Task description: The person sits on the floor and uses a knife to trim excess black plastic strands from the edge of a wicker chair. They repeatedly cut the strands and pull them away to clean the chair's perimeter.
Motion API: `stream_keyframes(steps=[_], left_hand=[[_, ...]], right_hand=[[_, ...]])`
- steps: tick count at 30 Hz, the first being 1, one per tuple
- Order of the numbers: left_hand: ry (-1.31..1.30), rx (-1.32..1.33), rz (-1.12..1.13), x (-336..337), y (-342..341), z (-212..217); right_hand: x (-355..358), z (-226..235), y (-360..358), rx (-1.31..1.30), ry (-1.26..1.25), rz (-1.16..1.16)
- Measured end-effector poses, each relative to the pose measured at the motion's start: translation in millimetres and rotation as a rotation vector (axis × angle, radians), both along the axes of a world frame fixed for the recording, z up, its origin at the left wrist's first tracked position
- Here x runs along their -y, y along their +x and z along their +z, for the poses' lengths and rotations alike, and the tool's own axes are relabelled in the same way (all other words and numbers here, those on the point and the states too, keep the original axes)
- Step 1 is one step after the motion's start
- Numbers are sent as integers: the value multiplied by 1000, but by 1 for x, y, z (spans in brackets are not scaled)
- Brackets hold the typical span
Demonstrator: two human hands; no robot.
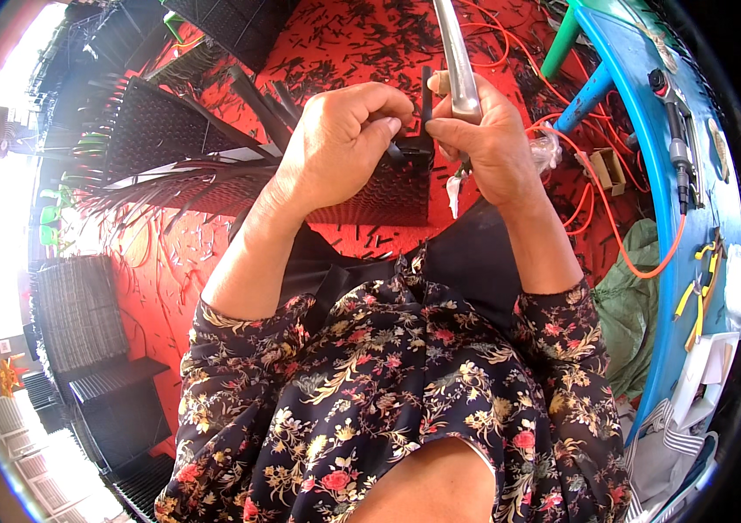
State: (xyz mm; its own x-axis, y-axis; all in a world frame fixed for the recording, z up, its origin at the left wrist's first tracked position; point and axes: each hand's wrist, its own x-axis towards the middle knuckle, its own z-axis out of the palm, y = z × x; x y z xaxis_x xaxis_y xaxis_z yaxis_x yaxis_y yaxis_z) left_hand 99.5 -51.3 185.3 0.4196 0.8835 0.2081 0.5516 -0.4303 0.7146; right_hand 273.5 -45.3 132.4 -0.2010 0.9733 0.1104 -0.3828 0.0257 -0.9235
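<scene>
In front of me stands a black woven piece [379, 199] of flat plastic strips, with many loose strip ends fanning out to the left. My left hand [331, 148] is closed over its upper edge, thumb and forefinger pinched on a black strip [396, 155]. My right hand [494, 135] is shut around a long silvery metal tool [456, 57] that points up and away; its kind is unclear. A whitish tip [454, 190] pokes out below that hand. Between the two hands a black strip [425, 96] stands upright, close to the right fingertips.
A blue table [641, 105] at the right carries a ratchet-like tool [677, 144] and yellow-handled cutters [697, 296]. An orange hose [623, 248] loops down beside it. Black offcuts litter the red floor [327, 44]. Stacked black woven panels [83, 314] stand left.
</scene>
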Motion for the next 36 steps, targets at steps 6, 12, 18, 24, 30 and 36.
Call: stream_keyframes(steps=[6,12,18,24,30,36], left_hand=[[-21,118,42,1,2,-6],[44,84,35,2,8,-7],[150,84,21,1,7,-12],[146,73,35,-6,9,-14],[134,114,42,-11,9,-16],[153,27,29,-19,7,-21]], right_hand=[[-9,6,4,138,2,79],[-14,2,5,80,4,37],[-11,7,3,193,86,83],[-15,1,5,330,166,-19],[10,3,7,80,42,-220],[17,1,13,26,43,-170]])
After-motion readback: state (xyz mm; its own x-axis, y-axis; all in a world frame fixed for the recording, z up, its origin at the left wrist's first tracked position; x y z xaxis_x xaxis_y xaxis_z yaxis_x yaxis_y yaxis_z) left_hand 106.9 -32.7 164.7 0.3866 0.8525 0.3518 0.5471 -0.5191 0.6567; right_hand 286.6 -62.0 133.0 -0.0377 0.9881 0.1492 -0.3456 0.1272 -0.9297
